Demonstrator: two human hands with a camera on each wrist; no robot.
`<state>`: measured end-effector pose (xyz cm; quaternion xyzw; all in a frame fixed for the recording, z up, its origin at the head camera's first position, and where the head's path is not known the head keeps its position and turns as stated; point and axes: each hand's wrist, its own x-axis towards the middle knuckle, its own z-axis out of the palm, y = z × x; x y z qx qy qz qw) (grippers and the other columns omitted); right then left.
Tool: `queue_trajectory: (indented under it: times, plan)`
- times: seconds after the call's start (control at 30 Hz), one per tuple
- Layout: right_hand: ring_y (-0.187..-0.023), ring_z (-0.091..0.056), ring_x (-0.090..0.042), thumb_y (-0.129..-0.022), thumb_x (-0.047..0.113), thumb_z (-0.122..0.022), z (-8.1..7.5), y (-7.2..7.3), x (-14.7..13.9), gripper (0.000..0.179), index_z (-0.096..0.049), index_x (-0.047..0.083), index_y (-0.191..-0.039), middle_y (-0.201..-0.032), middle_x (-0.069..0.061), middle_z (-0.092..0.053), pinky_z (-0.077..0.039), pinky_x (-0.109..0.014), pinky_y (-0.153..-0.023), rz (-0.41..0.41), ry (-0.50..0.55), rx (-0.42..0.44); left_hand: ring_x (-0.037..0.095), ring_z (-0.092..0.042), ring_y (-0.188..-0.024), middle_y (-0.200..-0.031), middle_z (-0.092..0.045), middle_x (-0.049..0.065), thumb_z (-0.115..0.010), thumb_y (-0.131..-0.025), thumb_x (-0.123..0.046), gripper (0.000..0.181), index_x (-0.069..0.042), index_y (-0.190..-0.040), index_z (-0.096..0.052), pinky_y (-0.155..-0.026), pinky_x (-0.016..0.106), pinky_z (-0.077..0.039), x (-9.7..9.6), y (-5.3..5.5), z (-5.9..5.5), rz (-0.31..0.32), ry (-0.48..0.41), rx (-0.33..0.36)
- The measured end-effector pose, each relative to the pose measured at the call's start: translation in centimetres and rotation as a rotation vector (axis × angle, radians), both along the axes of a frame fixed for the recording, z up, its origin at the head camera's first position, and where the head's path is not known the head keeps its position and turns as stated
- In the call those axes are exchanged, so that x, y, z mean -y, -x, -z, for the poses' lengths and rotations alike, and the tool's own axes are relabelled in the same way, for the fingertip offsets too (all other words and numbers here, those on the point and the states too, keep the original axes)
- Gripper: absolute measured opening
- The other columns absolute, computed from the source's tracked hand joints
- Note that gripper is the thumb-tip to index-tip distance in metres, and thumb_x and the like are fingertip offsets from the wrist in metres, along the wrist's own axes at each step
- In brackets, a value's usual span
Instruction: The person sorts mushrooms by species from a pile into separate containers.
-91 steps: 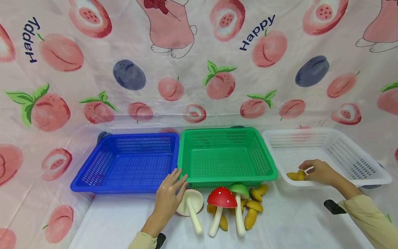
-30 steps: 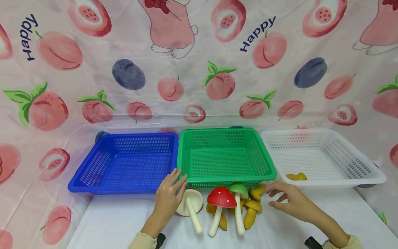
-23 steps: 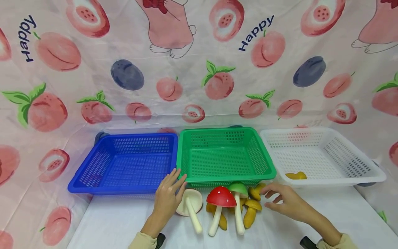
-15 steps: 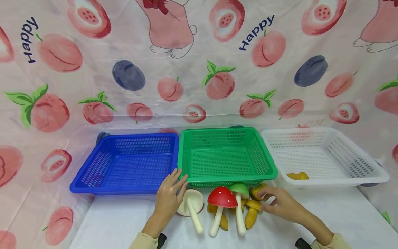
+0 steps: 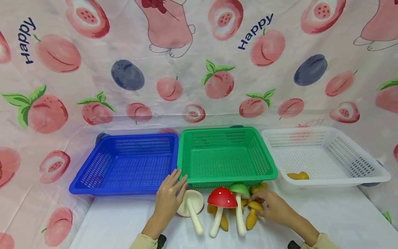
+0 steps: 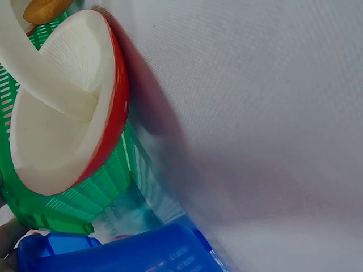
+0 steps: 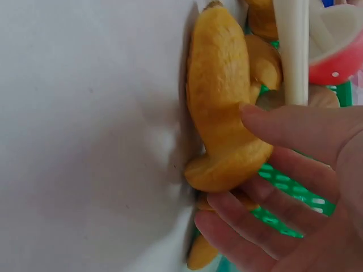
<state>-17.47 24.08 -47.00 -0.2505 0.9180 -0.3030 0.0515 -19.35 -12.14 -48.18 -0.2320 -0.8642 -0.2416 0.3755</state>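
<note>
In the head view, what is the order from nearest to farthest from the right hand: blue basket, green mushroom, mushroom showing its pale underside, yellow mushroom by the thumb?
1. Yellow mushroom: directly at the right hand.
2. Green mushroom: just to its left.
3. Pale-underside mushroom: further left, beside the left hand.
4. Blue basket: farthest, at the far left.

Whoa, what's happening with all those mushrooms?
A person's right hand has its thumb and fingers around a yellow-brown mushroom on the white table; whether it's gripped is hard to tell. The left hand is near an upturned red mushroom, where the blue basket and green basket meet. More mushrooms lie in front of the green basket. Another yellow-brown one is inside the white basket.
</note>
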Motion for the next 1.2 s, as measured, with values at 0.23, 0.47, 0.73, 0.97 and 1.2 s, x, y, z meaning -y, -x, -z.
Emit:
queue_trajectory:
  times: [0.23, 0.47, 0.73, 0.97, 1.2]
  plan:
    - [-0.083, -0.057, -0.014, -0.072, 0.007, -0.079, 0.4, -0.1, 0.4, 0.028, -0.067, 0.007, -0.098, -0.092, 0.005, -0.06, -0.054, -0.025, -0.067, 0.021, 0.015, 0.006, 0.038, -0.057, -0.113, -0.118, -0.062, 0.022, -0.077, -0.077, -0.01, 0.03, -0.002, -0.106, -0.072, -0.092, 0.054, -0.046, 0.0, 0.1, -0.1, -0.005, 0.0, -0.013]
    - [-0.081, -0.061, -0.015, -0.074, 0.01, -0.08, 0.9, -0.3, -0.4, 0.028, -0.066, 0.007, -0.098, -0.093, 0.0, -0.064, -0.055, -0.024, -0.062, 0.007, 0.123, 0.039, 0.037, -0.057, -0.113, -0.118, -0.062, 0.022, -0.078, -0.076, -0.01, 0.031, -0.003, -0.106, -0.073, -0.093, 0.053, -0.046, 0.0, -0.1, -0.1, -0.01, -0.004, -0.008]
    - [-0.08, -0.059, -0.012, -0.075, 0.025, -0.08, 0.2, -0.5, -1.1, 0.03, -0.067, 0.01, -0.098, -0.092, 0.004, -0.064, -0.053, -0.024, -0.06, 0.018, 0.164, 0.038, 0.037, -0.057, -0.114, -0.119, -0.062, 0.021, -0.078, -0.076, -0.01, 0.031, -0.003, -0.106, -0.073, -0.094, 0.052, -0.046, 0.0, -0.2, -0.2, -0.014, -0.001, -0.005]
    - [-0.083, -0.059, -0.013, -0.077, 0.027, -0.079, -1.2, -0.8, -1.7, 0.033, -0.067, 0.009, -0.101, -0.095, 0.001, -0.064, -0.055, -0.025, -0.061, 0.041, 0.183, 0.04, 0.038, -0.057, -0.113, -0.118, -0.062, 0.022, -0.077, -0.076, -0.009, 0.03, -0.003, -0.105, -0.073, -0.092, 0.053, -0.046, 0.1, -0.2, -0.1, -0.009, -0.007, -0.015]
    - [-0.081, -0.059, -0.01, -0.077, 0.025, -0.079, -2.1, -1.0, -2.6, 0.032, -0.067, 0.009, -0.101, -0.095, 0.0, -0.066, -0.055, -0.025, -0.059, 0.046, 0.199, 0.002, 0.038, -0.057, -0.113, -0.118, -0.062, 0.022, -0.078, -0.076, -0.008, 0.031, -0.002, -0.106, -0.072, -0.092, 0.054, -0.046, 0.0, -0.1, -0.1, -0.004, -0.009, -0.013]
